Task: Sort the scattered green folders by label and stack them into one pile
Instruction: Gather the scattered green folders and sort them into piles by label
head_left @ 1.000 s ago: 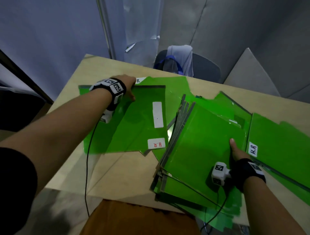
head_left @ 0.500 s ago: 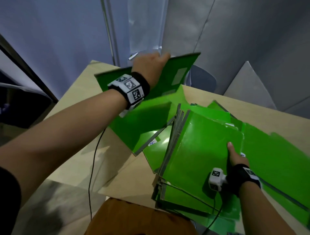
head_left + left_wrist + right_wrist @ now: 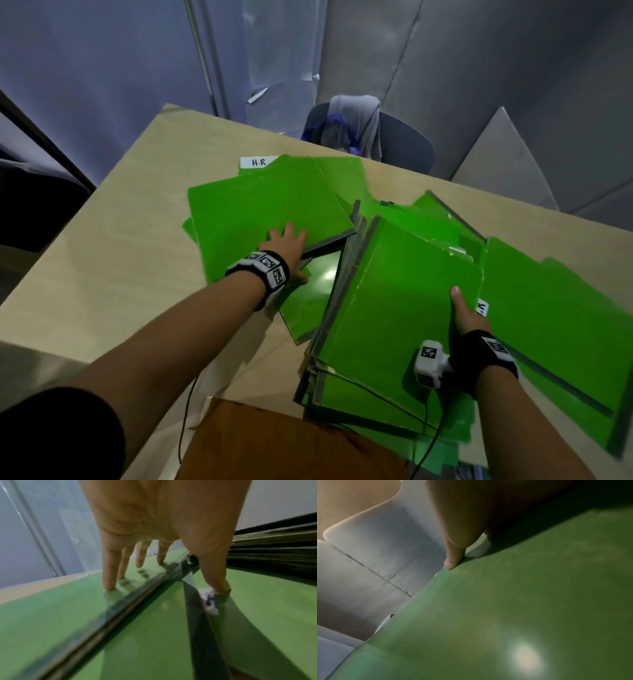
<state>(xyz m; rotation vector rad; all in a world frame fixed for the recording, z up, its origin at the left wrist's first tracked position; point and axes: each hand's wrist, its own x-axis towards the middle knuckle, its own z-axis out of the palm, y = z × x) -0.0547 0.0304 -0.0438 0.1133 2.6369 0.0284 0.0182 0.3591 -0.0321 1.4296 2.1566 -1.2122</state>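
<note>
Green folders lie scattered over the wooden table point(image 3: 120, 246). My left hand point(image 3: 286, 241) rests flat on a folder lying plain side up point(image 3: 260, 212), its straight fingers point(image 3: 109, 577) spread on the cover and the thumb on a lower folder point(image 3: 311, 301). A tilted pile of folders point(image 3: 394, 301) sits at the centre right. My right hand point(image 3: 462, 313) holds the pile's right edge, thumb point(image 3: 453, 559) on top, fingers hidden beneath. One white "H.R" label point(image 3: 258, 162) sticks out at the far side. Another label point(image 3: 482, 306) shows beside my right hand.
More green folders point(image 3: 555, 308) spread to the right, reaching the table's edge. A dark chair with a grey cloth point(image 3: 370, 133) stands beyond the far edge. A brown seat point(image 3: 274, 442) is right below me. Bare tabletop lies to the left.
My left hand lifted the labelled folder from the left, turned it over and laid it plain side up beside the pile, where it now rests flat. The right hand stayed put.
</note>
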